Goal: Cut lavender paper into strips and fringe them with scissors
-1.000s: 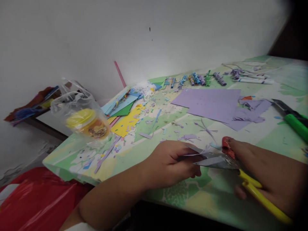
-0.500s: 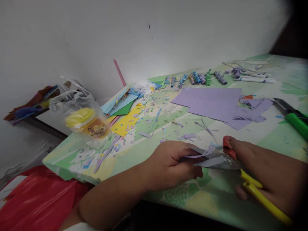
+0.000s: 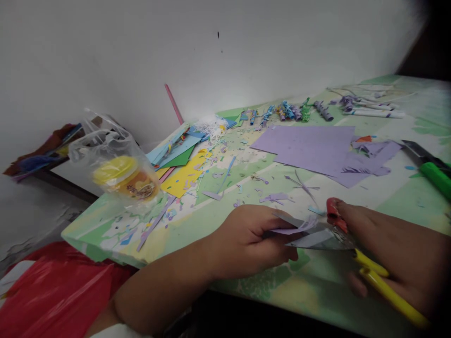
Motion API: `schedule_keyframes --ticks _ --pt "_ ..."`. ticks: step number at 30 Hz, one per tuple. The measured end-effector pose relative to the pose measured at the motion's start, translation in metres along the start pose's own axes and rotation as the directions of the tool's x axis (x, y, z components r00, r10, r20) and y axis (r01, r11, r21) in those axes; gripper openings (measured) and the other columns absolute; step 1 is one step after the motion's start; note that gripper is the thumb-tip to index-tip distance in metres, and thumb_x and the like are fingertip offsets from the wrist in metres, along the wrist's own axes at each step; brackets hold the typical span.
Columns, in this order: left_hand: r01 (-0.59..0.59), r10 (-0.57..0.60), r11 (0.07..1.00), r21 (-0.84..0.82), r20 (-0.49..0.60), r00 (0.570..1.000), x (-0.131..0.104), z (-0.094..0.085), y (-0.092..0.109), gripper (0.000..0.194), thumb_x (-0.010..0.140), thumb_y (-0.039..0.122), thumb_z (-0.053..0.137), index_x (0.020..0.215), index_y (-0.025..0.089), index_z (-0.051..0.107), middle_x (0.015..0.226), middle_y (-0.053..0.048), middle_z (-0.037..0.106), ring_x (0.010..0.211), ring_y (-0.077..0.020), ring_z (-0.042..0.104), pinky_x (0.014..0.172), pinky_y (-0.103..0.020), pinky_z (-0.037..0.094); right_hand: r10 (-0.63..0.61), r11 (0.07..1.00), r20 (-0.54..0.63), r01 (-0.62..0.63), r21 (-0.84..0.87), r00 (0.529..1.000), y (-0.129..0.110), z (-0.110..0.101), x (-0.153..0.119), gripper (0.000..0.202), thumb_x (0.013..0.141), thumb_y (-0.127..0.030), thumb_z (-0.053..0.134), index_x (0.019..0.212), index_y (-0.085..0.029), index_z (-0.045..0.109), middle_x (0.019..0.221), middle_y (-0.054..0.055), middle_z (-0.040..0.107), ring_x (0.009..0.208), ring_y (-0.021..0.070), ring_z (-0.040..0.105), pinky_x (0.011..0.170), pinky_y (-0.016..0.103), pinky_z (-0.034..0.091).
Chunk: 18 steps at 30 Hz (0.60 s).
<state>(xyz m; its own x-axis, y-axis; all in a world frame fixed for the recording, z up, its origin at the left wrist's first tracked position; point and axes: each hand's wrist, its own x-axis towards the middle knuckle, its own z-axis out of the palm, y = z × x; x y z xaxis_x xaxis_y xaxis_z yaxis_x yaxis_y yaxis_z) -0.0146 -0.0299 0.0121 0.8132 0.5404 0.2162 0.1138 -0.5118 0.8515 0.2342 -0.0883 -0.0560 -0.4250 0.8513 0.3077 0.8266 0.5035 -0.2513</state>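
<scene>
My left hand (image 3: 255,241) pinches a small purple paper strip (image 3: 292,229) above the near edge of the table. Around that strip lie the two metal blades of a pair of scissors (image 3: 319,237), spread apart. My right hand (image 3: 380,253) is wrapped round the scissors' yellow handles, with a red part by the thumb. Part of the paper is hidden by my left fingers. Beyond my hands, purple paper sheets (image 3: 306,145) overlap on the table, with fringed purple scraps (image 3: 366,170) at their right end.
Paper bits litter the patterned tablecloth (image 3: 197,220). A yellow-lidded cup (image 3: 123,176) in a clear bag stands left. Rolled paper pieces (image 3: 289,110) and pens (image 3: 373,113) lie along the back. A green-handled cutter (image 3: 435,180) is at right, and a red bag (image 3: 63,291) lower left.
The view has shifted slightly. My right hand and the scissors have moved a little to the right and down, while my left hand keeps its grip on the paper strip.
</scene>
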Motion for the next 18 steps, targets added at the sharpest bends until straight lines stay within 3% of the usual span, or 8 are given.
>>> schedule_keyframes --ticks 7,18 --pt "0.002 -0.002 1.000 0.007 0.011 1.000 -0.0010 -0.0004 0.0005 0.014 0.078 0.018 0.051 0.070 0.015 0.062 0.068 -0.002 0.065 0.061 -0.0089 0.057 0.062 -0.017 0.045 -0.040 0.996 0.023 0.042 -0.081 0.999 -0.0008 0.0002 -0.0006 0.042 0.077 -0.046 0.050 0.114 -0.029 0.042 0.108 0.012 0.064 0.099 0.0350 0.064 0.073 0.045 0.058" --pt "-0.041 0.041 0.999 0.014 0.034 0.999 0.0008 -0.0013 -0.0004 0.012 0.076 0.014 0.050 0.068 0.015 0.059 0.065 -0.001 0.063 0.060 -0.0077 0.056 0.059 -0.015 0.042 -0.083 0.986 -0.015 0.079 -0.149 0.996 0.0037 0.0060 -0.0032 0.049 0.079 -0.045 0.045 0.123 -0.029 0.030 0.109 0.013 0.061 0.099 0.0350 0.064 0.070 0.044 0.059"
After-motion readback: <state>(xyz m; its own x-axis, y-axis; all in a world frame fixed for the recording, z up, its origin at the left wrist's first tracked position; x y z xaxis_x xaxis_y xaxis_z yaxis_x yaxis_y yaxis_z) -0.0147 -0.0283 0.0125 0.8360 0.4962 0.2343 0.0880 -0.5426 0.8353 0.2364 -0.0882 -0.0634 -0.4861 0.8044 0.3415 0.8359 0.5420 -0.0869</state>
